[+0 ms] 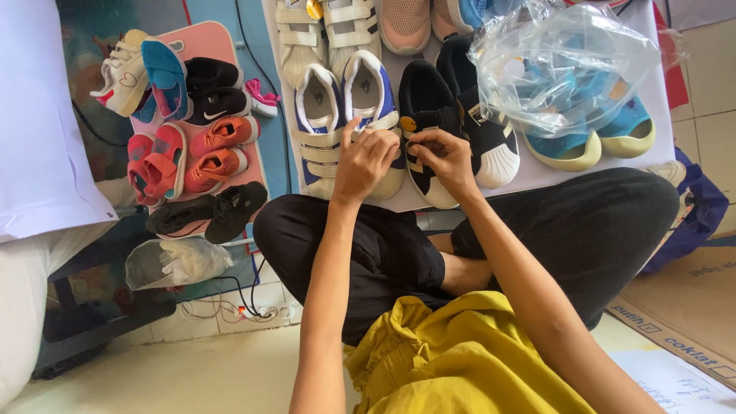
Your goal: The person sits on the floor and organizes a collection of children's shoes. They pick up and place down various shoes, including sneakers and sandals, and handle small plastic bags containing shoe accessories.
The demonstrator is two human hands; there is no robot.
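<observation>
A pair of blue and white strap shoes (337,103) lies on a white board (537,175) in front of me. My left hand (364,159) rests on the straps of the right shoe of that pair, fingers pinching at a strap. My right hand (443,157) touches the black and white shoe (424,115) beside it, near a small round gold tag (409,123). Whether either hand truly grips a strap is hard to tell. My crossed legs in black trousers (383,253) sit just below the board.
A clear plastic bag (563,65) covers teal and yellow shoes (590,142) at right. Cream strap shoes (326,31) lie at the back. A pink board (222,46) at left holds several small shoes. Cables and a power strip (257,310) lie on the floor.
</observation>
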